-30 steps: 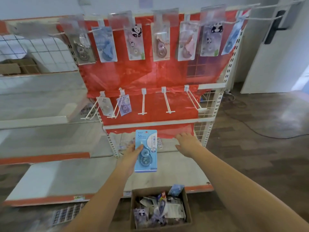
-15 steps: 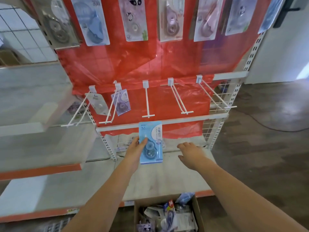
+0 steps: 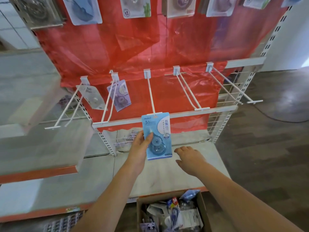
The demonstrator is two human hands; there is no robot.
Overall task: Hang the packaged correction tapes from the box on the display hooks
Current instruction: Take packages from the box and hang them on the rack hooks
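My left hand point(image 3: 141, 144) grips a light blue packaged correction tape point(image 3: 157, 135) by its left edge, thumb across the front. The pack stands upright with its top at the tip of the middle white display hook point(image 3: 151, 92). My right hand point(image 3: 189, 157) hovers to the right of the pack, fingers relaxed, holding nothing. The cardboard box point(image 3: 203, 206) with several more packs sits on the floor below my arms. Two packs hang on the lower row's left hooks: a white one point(image 3: 93, 97) and a purple one point(image 3: 120, 95).
Two bare hooks point(image 3: 189, 91) point(image 3: 234, 87) stick out to the right of the middle one. An upper row of hung packs point(image 3: 136, 7) lines the red backing. A pale shelf board point(image 3: 158, 178) lies under the hooks; grey shelves point(image 3: 33, 144) stand at left.
The view has closed in on the lower hook row. My left hand has raised the blue pack up to the middle hook's tip. My right hand has stayed beside it.
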